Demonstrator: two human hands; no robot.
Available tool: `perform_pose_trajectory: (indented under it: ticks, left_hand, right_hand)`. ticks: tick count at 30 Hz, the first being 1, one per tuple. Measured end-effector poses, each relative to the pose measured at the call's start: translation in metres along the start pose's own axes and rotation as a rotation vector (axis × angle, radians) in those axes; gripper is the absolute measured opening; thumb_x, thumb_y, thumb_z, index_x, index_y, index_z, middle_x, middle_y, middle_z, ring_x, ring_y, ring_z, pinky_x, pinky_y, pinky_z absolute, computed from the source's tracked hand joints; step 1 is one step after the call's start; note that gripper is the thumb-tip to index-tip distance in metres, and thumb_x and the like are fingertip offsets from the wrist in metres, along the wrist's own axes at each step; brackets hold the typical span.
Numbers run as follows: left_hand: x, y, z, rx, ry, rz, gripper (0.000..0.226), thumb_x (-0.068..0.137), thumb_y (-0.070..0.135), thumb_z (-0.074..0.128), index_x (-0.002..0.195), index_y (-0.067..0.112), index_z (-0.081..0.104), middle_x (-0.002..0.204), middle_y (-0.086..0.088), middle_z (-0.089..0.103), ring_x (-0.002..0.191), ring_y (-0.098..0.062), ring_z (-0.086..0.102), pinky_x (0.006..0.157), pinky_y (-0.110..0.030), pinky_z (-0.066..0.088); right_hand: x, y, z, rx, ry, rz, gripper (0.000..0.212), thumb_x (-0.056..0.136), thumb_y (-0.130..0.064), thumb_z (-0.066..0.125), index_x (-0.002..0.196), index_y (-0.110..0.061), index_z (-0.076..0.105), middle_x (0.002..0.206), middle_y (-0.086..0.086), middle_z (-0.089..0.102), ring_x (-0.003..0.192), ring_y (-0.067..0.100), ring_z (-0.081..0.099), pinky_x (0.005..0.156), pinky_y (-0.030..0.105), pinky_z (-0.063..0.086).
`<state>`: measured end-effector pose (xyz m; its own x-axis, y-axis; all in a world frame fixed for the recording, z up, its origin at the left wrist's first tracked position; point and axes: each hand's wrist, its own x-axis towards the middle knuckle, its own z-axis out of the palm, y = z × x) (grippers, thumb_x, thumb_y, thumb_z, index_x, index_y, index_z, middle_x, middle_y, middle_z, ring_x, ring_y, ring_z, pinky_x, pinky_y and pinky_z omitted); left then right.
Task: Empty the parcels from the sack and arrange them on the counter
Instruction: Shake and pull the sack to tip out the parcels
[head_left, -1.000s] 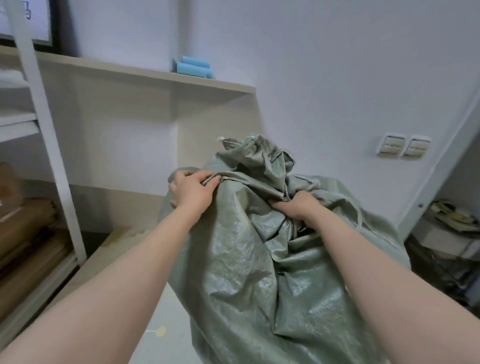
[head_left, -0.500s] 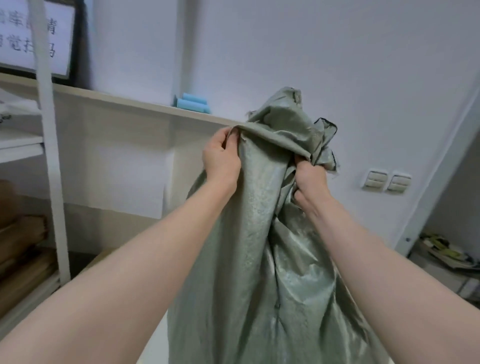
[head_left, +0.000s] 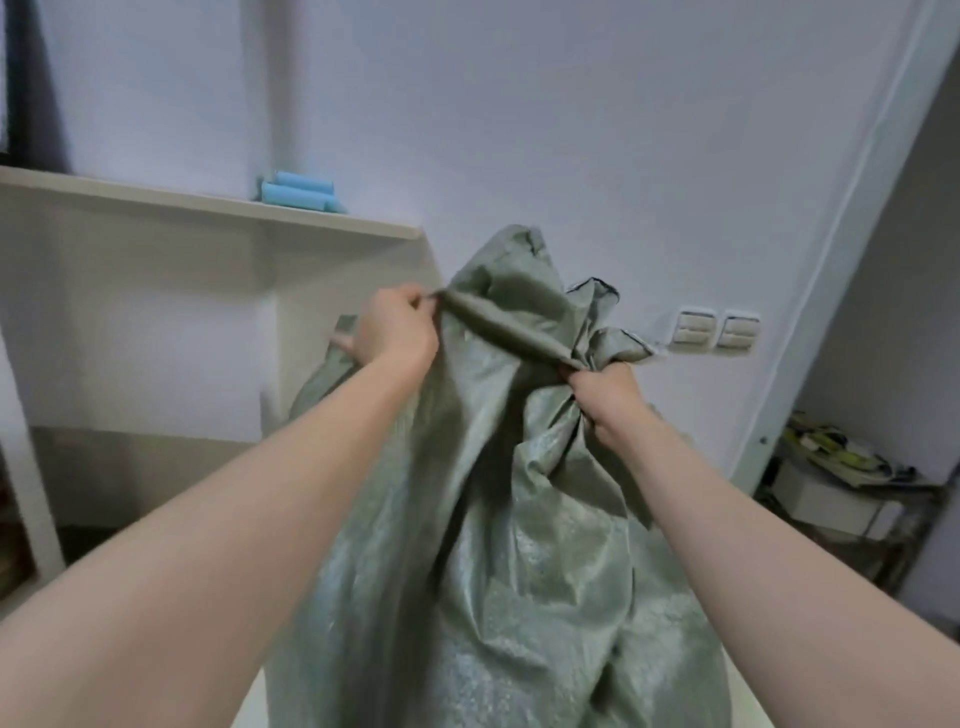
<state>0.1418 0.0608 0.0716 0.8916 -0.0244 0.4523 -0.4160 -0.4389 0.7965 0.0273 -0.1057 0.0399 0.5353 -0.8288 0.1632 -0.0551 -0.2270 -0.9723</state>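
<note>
Grey-green woven plastic sack (head_left: 493, 519) hoisted from its slump to frame centre | my left hand (head_left: 397, 332) and right hand (head_left: 605, 389) each clamp its bunched top, now pulled wider apart | parcels unseen; emptying likely underway

The person had two long arms. The left arm (head_left: 218, 519) and the right arm (head_left: 727, 519) were bare all the way along. The left hand (head_left: 397, 332) and the right hand (head_left: 605, 397) were bare too.

- A single head-worn camera faces forward from just behind the sack (head_left: 493, 519), very near it.
- Its wide angle takes in the shelf (head_left: 208, 210) up-left of the sack.
</note>
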Motion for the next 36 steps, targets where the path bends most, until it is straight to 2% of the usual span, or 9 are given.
perform_pose_trajectory:
  ticks: [2,4,7,10,16,19,21,25,36]
  left_hand:
    - [-0.010,0.012,-0.006,-0.093,0.096,0.195,0.028,0.100,0.035,0.044,0.103,0.026,0.070,0.102,0.003,0.070,0.101,-0.020,0.057,0.113,-0.048,0.025]
    - [-0.016,0.006,0.000,-0.052,-0.093,0.255,0.027,0.100,0.033,0.045,0.098,0.021,0.069,0.100,-0.003,0.069,0.096,-0.023,0.059,0.094,-0.038,0.043]
    - [-0.020,-0.022,0.009,0.139,-0.220,0.164,0.026,0.098,0.034,0.049,0.089,0.019,0.069,0.098,-0.012,0.070,0.097,-0.033,0.063,0.072,-0.030,0.042]
    - [-0.024,-0.027,0.013,-0.033,-0.330,0.030,0.024,0.096,0.028,0.049,0.087,0.017,0.068,0.095,-0.010,0.071,0.094,-0.030,0.065,0.079,-0.032,0.051]
    - [-0.035,-0.013,0.008,-0.404,-0.648,-0.004,0.026,0.093,0.011,0.044,0.082,0.018,0.067,0.087,-0.006,0.066,0.086,-0.023,0.059,0.076,-0.030,0.046]
    - [-0.026,-0.028,0.008,-0.261,-0.432,0.164,0.023,0.093,0.021,0.054,0.111,0.023,0.067,0.110,-0.001,0.070,0.108,-0.021,0.061,0.096,-0.034,0.048]
    - [-0.013,-0.045,0.006,0.054,-0.263,0.171,0.053,0.087,0.047,0.063,0.135,0.027,0.052,0.132,-0.003,0.059,0.127,-0.025,0.050,0.110,-0.044,0.036]
    - [0.000,-0.082,0.001,0.357,-0.436,-0.075,0.103,0.068,0.081,0.059,0.151,0.035,0.020,0.154,-0.006,0.031,0.142,-0.031,0.027,0.113,-0.063,0.013]
    - [0.011,-0.060,0.003,-0.217,0.066,-0.235,0.033,0.095,0.048,0.052,0.118,0.031,0.069,0.111,-0.008,0.071,0.109,-0.030,0.060,0.101,-0.035,0.034]
  right_hand:
    - [-0.003,-0.005,0.012,-0.037,-0.031,-0.041,0.026,0.087,-0.013,0.066,0.110,-0.005,0.058,0.101,0.008,0.065,0.085,0.023,0.062,0.071,0.027,0.052]
    - [-0.015,-0.011,0.020,-0.056,-0.129,-0.024,0.023,0.087,-0.014,0.066,0.106,-0.007,0.056,0.092,0.006,0.066,0.074,0.018,0.063,0.056,0.024,0.052]
    - [-0.035,-0.014,0.022,-0.057,-0.460,0.057,0.037,0.083,-0.023,0.074,0.111,-0.001,0.062,0.095,0.012,0.073,0.080,0.025,0.072,0.063,0.032,0.060]
    - [-0.045,-0.017,0.024,-0.037,-0.651,0.067,0.033,0.080,-0.032,0.078,0.101,-0.007,0.069,0.091,0.009,0.076,0.086,0.023,0.073,0.071,0.034,0.059]
    - [-0.041,-0.001,0.040,0.001,-0.475,-0.011,0.044,0.069,-0.025,0.089,0.107,-0.012,0.071,0.097,0.006,0.076,0.087,0.019,0.074,0.077,0.036,0.061]
    - [-0.021,0.014,0.053,0.020,-0.297,0.009,0.049,0.062,-0.019,0.087,0.106,-0.011,0.069,0.096,0.010,0.075,0.086,0.029,0.073,0.077,0.046,0.060]
    - [-0.007,0.023,0.053,0.005,-0.174,0.094,0.054,0.061,-0.024,0.083,0.109,-0.008,0.064,0.101,0.012,0.072,0.084,0.031,0.070,0.079,0.047,0.060]
    - [-0.007,0.031,0.050,0.096,-0.087,0.236,0.049,0.082,-0.017,0.073,0.123,0.002,0.053,0.103,0.012,0.066,0.093,0.032,0.066,0.089,0.046,0.056]
    - [-0.028,-0.011,0.086,0.544,-0.088,-0.142,0.038,0.084,-0.007,0.073,0.119,-0.012,0.062,0.116,0.003,0.069,0.105,0.021,0.066,0.096,0.039,0.053]
